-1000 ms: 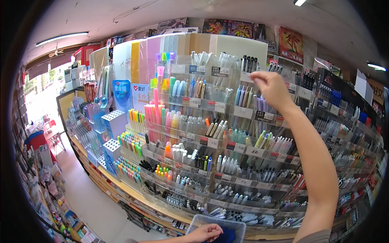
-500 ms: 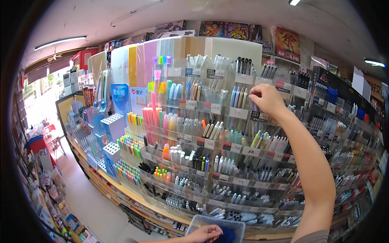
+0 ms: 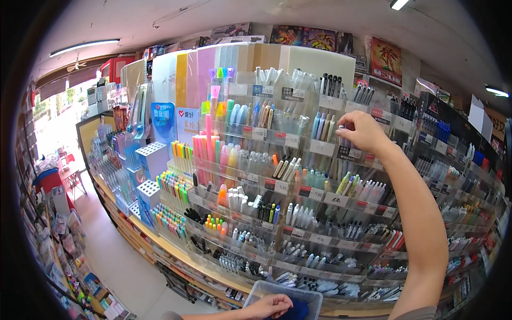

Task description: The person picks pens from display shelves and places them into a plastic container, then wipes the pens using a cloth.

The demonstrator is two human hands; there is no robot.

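Observation:
My right hand [image 3: 362, 132] is raised to an upper tier of the pen rack, thumb and fingers pinched on the top of a pen [image 3: 341, 127]. Most of that pen is hidden by the hand and the row's label. Just left of it stand several blue and tan pens [image 3: 322, 125] in the same row. Low in front of me, my left hand [image 3: 272, 306] has its fingers curled together over a clear plastic bin [image 3: 316, 298]. A dark blue thing [image 3: 301, 309] lies in the bin; whether the left fingers hold anything I cannot make out.
Tiered clear racks of pens fill the front and right. Highlighters [image 3: 205, 152] and colourful markers [image 3: 173, 186] stand left of centre. White holed display blocks [image 3: 151, 150] sit on the wooden counter edge [image 3: 154, 237]. An aisle floor [image 3: 120, 266] runs along the left.
The view has shifted slightly, so the rack sits a little further right. My right hand stays at the same row, its fingers now pinched at a pen top. My left hand has hardly moved.

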